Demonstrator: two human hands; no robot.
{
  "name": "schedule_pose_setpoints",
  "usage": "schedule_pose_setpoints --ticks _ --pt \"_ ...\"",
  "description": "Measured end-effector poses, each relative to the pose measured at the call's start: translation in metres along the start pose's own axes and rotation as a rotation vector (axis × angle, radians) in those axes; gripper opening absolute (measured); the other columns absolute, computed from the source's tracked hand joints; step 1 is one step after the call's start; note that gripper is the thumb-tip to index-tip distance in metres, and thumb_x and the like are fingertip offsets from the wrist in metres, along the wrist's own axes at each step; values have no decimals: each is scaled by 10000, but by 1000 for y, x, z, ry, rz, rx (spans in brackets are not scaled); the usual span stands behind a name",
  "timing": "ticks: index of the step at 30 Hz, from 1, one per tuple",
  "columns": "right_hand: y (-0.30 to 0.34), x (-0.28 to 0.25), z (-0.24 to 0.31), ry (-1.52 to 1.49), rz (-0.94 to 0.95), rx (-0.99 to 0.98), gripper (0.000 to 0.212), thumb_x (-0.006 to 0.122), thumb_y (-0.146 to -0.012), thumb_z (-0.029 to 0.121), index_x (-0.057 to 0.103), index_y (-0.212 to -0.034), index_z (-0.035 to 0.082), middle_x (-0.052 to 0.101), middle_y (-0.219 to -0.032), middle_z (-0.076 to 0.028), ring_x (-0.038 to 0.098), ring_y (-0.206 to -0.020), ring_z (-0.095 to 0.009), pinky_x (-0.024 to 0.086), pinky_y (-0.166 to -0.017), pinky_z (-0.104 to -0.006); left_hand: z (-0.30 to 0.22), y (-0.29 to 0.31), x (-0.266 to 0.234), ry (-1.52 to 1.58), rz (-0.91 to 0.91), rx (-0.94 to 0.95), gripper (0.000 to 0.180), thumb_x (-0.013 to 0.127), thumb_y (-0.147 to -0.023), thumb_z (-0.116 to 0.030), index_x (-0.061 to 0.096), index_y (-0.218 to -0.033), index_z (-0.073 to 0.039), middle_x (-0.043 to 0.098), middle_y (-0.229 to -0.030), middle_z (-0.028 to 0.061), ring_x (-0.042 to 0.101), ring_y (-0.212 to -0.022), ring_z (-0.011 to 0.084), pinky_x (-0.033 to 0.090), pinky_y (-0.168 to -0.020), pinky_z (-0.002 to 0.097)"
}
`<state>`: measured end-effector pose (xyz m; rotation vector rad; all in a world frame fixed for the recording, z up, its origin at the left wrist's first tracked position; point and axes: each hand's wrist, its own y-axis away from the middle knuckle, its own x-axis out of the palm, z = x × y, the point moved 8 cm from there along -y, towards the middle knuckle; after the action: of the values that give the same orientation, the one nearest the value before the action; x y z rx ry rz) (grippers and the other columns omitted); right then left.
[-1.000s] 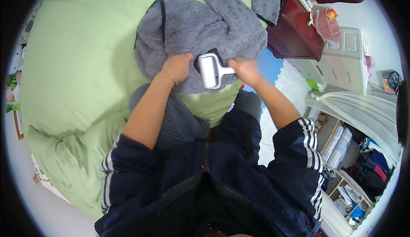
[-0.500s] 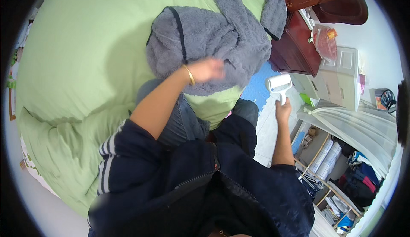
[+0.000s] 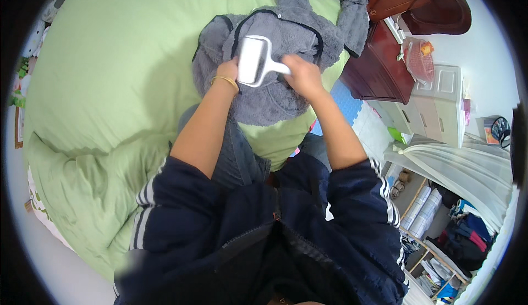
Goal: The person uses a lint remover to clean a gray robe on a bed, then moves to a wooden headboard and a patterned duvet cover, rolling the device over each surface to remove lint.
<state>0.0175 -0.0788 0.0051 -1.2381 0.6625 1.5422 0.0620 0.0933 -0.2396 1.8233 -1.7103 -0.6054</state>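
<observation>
My right hand [image 3: 303, 76] is closed around the handle of a white lint roller [image 3: 254, 60]. The roller's broad white drum is over a fluffy grey jacket [image 3: 264, 106] with black trim, which is spread on the green bedding. At the drum's left edge is my left hand [image 3: 227, 71], with a yellow bangle at the wrist. Its fingers are mostly hidden behind the roller, so I cannot tell whether they grip the drum or the jacket.
Green bedding [image 3: 110, 57] covers the bed at left. Dark red wooden furniture [image 3: 379, 66] stands at right beside white drawers [image 3: 437, 107]. Lower right, a shelf unit behind a sheer curtain [image 3: 456, 165] holds folded clothes [image 3: 467, 236]. A blue mat [image 3: 346, 107] lies on the floor.
My right hand has brought the lint roller from the right, above the floor, over to the jacket. My left hand has shifted up and left. More black-trimmed edges of the jacket now show.
</observation>
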Motion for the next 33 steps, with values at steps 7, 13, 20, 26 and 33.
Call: schedule_pose_setpoints --ticks 7,13,20,26,33 --pt "-9 57 -70 244 374 246 119 461 -774 90 511 -880 106 623 -813 -152 611 -785 -341 479 -660 -446 -18 30 -19 -179 -309 -72 494 495 -858 -324 464 -1166 60 499 -1174 225 486 -1072 360 395 -860 406" --pt "40 15 -140 475 441 358 110 451 -791 99 515 -879 87 624 -803 -141 621 -772 -324 490 -633 -439 -61 93 -12 107 -357 -16 438 496 -865 -231 449 -1188 62 495 -1191 220 489 -1089 341 376 -908 359" --pt "80 -57 -187 762 529 405 118 465 -800 127 569 -854 113 626 -821 -122 628 -776 -291 497 -616 -410 -61 97 -13 82 -359 -67 494 515 -854 -252 408 -1218 63 465 -1221 227 467 -1113 345 367 -919 355" --pt "33 -67 -110 287 53 79 148 543 -672 65 539 -808 121 570 -750 -99 588 -714 -318 475 -592 -417 -55 73 -12 63 -387 16 603 550 -815 -346 405 -1205 91 448 -1218 268 443 -1135 361 347 -940 367" --pt "-66 53 -32 220 234 29 147 488 -730 80 574 -838 131 615 -806 -112 612 -784 -305 491 -637 -413 -42 41 -33 -29 -463 225 554 470 -872 -294 371 -1225 120 439 -1227 278 436 -1147 362 332 -960 354"
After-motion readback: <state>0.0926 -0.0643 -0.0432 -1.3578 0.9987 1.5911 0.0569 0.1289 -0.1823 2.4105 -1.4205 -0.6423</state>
